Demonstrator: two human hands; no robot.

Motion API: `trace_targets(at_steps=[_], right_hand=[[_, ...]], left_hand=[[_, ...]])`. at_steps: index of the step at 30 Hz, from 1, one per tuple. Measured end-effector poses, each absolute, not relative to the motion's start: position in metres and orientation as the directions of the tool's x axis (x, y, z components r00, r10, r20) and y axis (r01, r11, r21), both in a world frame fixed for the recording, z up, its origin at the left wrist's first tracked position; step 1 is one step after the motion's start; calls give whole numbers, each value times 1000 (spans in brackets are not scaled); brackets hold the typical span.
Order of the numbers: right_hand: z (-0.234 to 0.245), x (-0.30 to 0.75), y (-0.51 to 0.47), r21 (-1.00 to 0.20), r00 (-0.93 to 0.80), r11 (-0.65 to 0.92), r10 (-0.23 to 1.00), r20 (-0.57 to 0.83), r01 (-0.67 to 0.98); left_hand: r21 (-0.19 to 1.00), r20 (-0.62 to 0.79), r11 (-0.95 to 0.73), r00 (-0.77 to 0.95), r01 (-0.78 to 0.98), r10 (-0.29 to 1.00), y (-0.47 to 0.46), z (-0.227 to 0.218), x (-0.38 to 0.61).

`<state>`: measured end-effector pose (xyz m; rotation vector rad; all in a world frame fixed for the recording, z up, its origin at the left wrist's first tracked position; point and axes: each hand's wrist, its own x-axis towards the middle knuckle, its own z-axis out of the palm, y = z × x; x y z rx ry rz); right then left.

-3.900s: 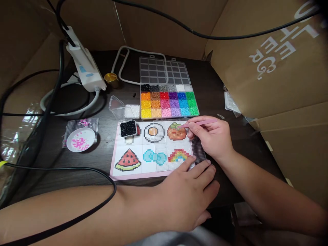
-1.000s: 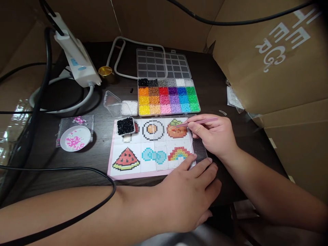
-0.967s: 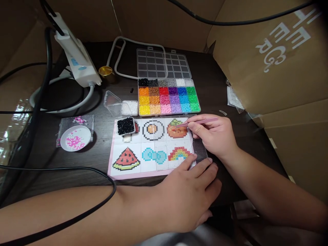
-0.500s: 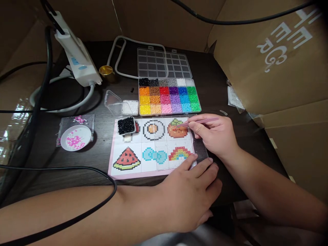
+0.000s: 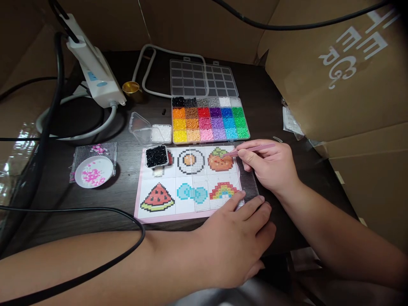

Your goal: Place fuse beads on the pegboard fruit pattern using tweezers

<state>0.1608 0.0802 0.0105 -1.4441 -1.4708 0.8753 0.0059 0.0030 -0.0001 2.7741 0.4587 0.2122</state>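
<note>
Pink tweezers [image 5: 259, 148] are pinched in my right hand [image 5: 270, 163]. Their tips are over the right side of the orange fruit picture [image 5: 220, 160], near its green leaf; whether a bead is between them is too small to tell. My left hand [image 5: 239, 238] lies with its fingers apart, fingertips resting on the near right edge of a clear pegboard [image 5: 250, 182]. The board covers the right part of a pattern sheet [image 5: 188, 214] with pixel pictures of a watermelon slice [image 5: 157, 199], a fried egg [image 5: 190, 161], a blue bow and a rainbow [image 5: 224, 193], which my left fingers partly hide.
Behind the sheet stands an open bead box [image 5: 210, 120] with many colours. A small box of black beads [image 5: 156, 156] sits on the sheet, with white beads [image 5: 161, 134] behind it. Leftward are a dish [image 5: 94, 171] of pink and white beads, a power strip [image 5: 95, 72] and cables.
My right hand has shifted slightly right, and the tweezer tips have drawn back from the middle of the orange fruit picture to its right side. My left hand stays in place.
</note>
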Motion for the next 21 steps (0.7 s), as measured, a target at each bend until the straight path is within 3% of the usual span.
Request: trace_targets(at_steps=[21], right_hand=[[9, 163, 81, -901, 38, 117, 989, 146, 418]], left_hand=[[341, 84, -893, 937, 293, 339, 3, -1, 6]])
